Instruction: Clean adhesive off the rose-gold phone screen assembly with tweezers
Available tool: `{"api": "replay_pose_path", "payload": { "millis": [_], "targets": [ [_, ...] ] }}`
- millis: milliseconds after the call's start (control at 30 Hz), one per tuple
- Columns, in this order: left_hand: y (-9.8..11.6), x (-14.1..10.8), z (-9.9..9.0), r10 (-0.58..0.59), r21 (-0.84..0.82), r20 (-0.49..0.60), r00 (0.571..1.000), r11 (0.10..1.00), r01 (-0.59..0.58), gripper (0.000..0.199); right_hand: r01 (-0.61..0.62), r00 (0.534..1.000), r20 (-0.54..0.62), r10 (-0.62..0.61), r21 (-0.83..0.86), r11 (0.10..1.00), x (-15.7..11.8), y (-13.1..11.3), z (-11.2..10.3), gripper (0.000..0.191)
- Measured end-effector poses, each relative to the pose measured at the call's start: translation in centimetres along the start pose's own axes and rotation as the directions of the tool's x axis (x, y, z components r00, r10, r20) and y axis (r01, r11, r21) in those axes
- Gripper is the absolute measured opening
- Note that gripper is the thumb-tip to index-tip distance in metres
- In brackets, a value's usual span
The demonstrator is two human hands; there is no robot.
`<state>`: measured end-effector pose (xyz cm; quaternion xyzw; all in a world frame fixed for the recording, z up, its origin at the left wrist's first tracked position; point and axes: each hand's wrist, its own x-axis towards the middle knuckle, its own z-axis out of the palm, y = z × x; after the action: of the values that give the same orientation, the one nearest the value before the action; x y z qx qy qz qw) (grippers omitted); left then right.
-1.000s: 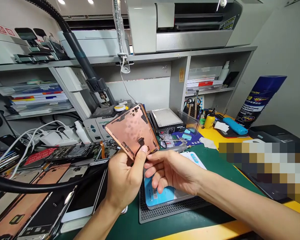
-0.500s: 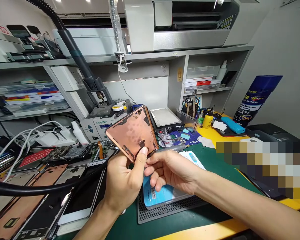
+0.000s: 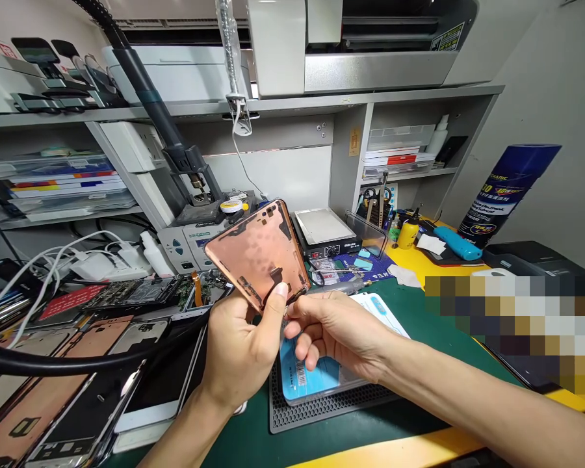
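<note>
A phone screen [image 3: 253,253] with a copper-coloured back is held up, tilted, above the bench. Black adhesive remnants line its edges, and a short dark flex cable lies near its lower end. My left hand [image 3: 246,335] grips that lower end, thumb across the copper side, the other fingers behind. At the bottom right corner, my right hand [image 3: 334,331] has thumb and forefinger pinched together by the edge; what is between them is hidden. Under my right hand lies a blue and white package [image 3: 316,380] with a barcode, on a grey perforated mat [image 3: 341,404].
Several phone screens and frames [image 3: 53,390] lie at the left, crossed by a thick black hose [image 3: 127,364]. Behind stand a hot plate [image 3: 324,231] and a soldering station [image 3: 192,246]. At the right are a yellow bottle [image 3: 408,234] and a blue spray can [image 3: 507,188].
The view has shifted slightly. Both hands keep nearly the same hold on the phone screen, with my right fingers moved a little at its lower corner.
</note>
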<state>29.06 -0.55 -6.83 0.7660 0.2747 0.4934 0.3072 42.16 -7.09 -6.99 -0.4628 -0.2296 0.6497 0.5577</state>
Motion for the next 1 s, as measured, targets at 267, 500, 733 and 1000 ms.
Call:
{"api": "replay_pose_path", "payload": {
  "millis": [267,500,733,1000],
  "targets": [
    [-0.4,0.3,-0.3,-0.082,-0.083,0.006,0.997,0.993,0.082,0.022,0.097,0.994,-0.041,-0.101,-0.077,0.992,-0.2,0.7,0.1,0.014],
    [-0.4,0.6,-0.4,-0.143,-0.182,0.028,0.989,0.973,0.145,0.017,0.127,0.990,-0.048,-0.134,-0.118,0.985,-0.3,0.7,0.3,0.010],
    [-0.7,0.6,-0.4,-0.158,-0.202,0.043,0.987,0.966,0.163,0.018,0.134,0.987,-0.062,-0.145,-0.156,0.979,-0.2,0.7,0.3,0.009],
    [-1.1,0.8,-0.5,-0.177,-0.182,0.056,0.983,0.966,0.184,0.022,0.143,0.985,-0.069,-0.159,-0.193,0.971,-0.2,0.7,0.2,0.009]
  ]
}}
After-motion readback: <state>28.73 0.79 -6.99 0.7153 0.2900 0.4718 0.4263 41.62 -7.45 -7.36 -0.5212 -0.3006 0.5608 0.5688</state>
